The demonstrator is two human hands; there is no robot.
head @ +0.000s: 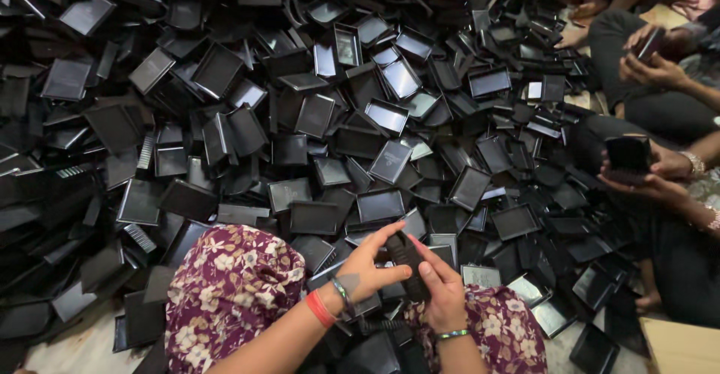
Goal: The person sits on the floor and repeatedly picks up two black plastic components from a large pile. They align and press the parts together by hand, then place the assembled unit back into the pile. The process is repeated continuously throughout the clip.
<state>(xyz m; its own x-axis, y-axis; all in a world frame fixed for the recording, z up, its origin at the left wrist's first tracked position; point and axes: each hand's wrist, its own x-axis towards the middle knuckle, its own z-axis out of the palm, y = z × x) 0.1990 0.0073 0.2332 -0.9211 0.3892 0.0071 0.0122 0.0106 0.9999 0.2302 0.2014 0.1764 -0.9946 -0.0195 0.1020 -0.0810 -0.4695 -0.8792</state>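
My left hand [369,265] and my right hand [441,288] both grip one small black plastic piece [407,263], held upright between them at the bottom centre of the head view. The left thumb and fingers pinch its top and left side; the right hand wraps its lower right side. A red band and a bangle circle my left wrist, a green bangle my right. My knees in maroon floral cloth [229,288] lie under the hands. Directly ahead spreads a huge heap of black rectangular plastic trays [330,119].
At the right, other people sit by the heap. One person's hands [660,175] hold a black tray [628,153]; another person's hand [654,67] holds a dark piece further back. A tan cardboard corner [679,344] sits at the bottom right. Pale floor [75,348] shows at bottom left.
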